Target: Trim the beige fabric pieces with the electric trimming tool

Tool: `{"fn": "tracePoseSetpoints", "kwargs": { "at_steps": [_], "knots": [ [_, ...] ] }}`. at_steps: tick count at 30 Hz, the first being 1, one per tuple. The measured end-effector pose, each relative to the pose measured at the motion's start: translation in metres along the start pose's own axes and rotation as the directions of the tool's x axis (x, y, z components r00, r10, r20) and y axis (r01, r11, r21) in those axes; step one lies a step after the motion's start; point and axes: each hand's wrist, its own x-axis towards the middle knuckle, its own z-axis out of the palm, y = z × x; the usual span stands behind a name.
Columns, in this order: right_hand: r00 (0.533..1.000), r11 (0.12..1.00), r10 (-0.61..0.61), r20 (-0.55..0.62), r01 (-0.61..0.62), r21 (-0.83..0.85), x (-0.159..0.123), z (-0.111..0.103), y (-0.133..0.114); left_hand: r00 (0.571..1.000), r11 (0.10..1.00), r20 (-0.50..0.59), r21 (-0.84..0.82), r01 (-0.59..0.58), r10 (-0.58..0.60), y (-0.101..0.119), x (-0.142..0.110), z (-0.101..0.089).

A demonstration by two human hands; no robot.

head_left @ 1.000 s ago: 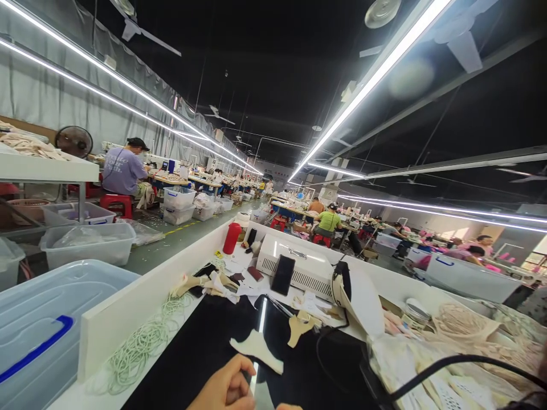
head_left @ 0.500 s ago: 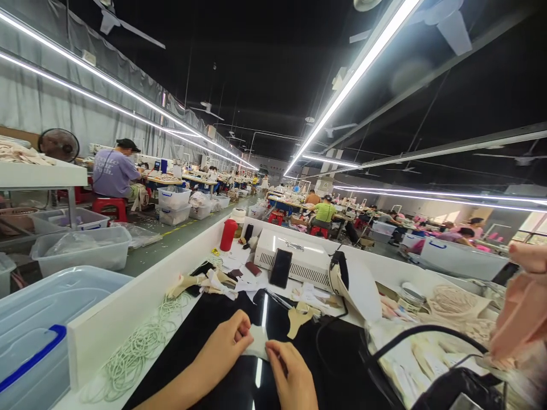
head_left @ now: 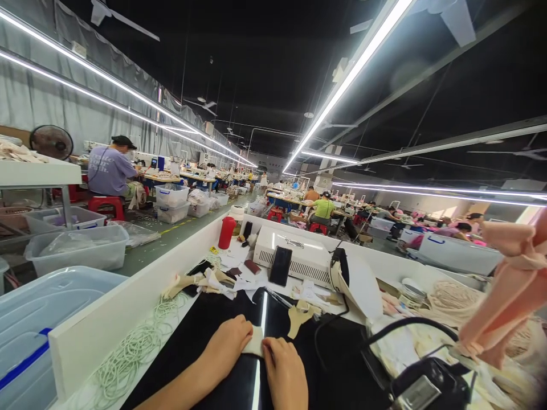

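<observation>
My left hand (head_left: 228, 343) and my right hand (head_left: 282, 368) meet low in the middle of the view, over a black work surface (head_left: 205, 324). Both are closed in a pinch on a small cream fabric piece (head_left: 256, 345) that shows between them. A bright light strip (head_left: 264, 312) runs under the surface just beyond the piece. A tan cut shape (head_left: 298, 319) lies a little further off, to the right.
A white board (head_left: 128, 302) walls the bench on the left, with coils of pale cord (head_left: 137, 347) beside it. Behind stand a white box machine (head_left: 299, 259), a phone (head_left: 281, 265), a red bottle (head_left: 226, 232). A pink fabric bundle (head_left: 504, 290) hangs at right. Seated workers fill the hall.
My right hand came into view and joined the left on the cream piece. Both hands moved up and closer together. The pink bundle swung in from the right.
</observation>
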Motion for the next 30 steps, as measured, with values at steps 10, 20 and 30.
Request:
{"fn": "tracePoseSetpoints", "kwargs": {
  "at_steps": [10,20,30],
  "knots": [
    [1.000,0.985,0.001,0.010,0.001,-0.173,-0.002,0.006,-0.010,1.000,0.997,0.020,0.077,-0.014,0.013,-0.004,0.001,0.004],
    [1.000,0.966,0.003,-0.005,-0.004,-0.260,0.003,0.000,-0.022,1.000,0.981,0.002,0.193,-0.019,0.019,-0.004,0.002,0.013],
    [0.996,0.979,-0.017,-0.088,-0.001,-0.206,0.004,-0.003,-0.022,0.996,0.976,-0.076,0.217,-0.034,0.052,-0.002,-0.001,0.007]
  ]
}}
